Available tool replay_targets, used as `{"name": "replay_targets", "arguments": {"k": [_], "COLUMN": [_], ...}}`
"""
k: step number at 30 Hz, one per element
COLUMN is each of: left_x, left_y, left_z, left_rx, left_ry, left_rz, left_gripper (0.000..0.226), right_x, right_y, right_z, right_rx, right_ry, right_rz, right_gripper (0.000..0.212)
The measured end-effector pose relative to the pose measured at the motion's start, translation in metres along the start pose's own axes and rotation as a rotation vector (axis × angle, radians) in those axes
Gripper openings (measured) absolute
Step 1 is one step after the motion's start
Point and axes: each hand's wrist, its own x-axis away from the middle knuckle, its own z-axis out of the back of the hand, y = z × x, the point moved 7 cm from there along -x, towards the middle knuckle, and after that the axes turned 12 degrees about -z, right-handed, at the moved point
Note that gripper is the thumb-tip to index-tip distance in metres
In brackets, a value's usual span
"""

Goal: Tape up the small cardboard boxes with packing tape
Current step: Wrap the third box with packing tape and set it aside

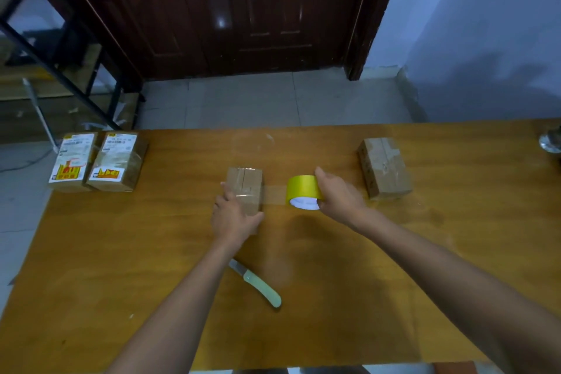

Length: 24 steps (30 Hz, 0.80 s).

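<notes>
A small cardboard box point(247, 184) stands in the middle of the wooden table point(334, 297). My left hand point(232, 218) holds its near end, thumb on the right side and fingers on the left. My right hand point(338, 196) grips a yellow roll of packing tape point(303, 190) just right of the box. A clear strip of tape point(274, 194) stretches from the roll to the box's right side. Another plain box point(384, 168) sits to the right of my right hand.
Two labelled boxes point(97, 161) lie side by side at the table's far left corner. A folding knife with a pale green handle point(258, 284) lies open near my left forearm. A shiny metal object point(551, 140) sits at the right edge. Beyond the table are a dark door and a metal rack.
</notes>
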Motion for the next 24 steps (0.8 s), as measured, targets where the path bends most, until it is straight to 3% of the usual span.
{"name": "replay_targets", "arguments": {"k": [5, 24], "left_x": [0.003, 0.008], "left_y": [-0.026, -0.026], "left_z": [0.006, 0.008], "left_rx": [-0.035, -0.077], "left_ry": [-0.008, -0.036], "left_rz": [0.018, 0.017], "left_gripper": [0.125, 0.122], "right_x": [0.000, 0.013], "right_y": [0.030, 0.056], "right_z": [-0.008, -0.010], "right_rx": [0.327, 0.165], "right_ry": [0.022, 0.186], "right_rz": [-0.016, -0.025], "right_gripper": [0.046, 0.044]}}
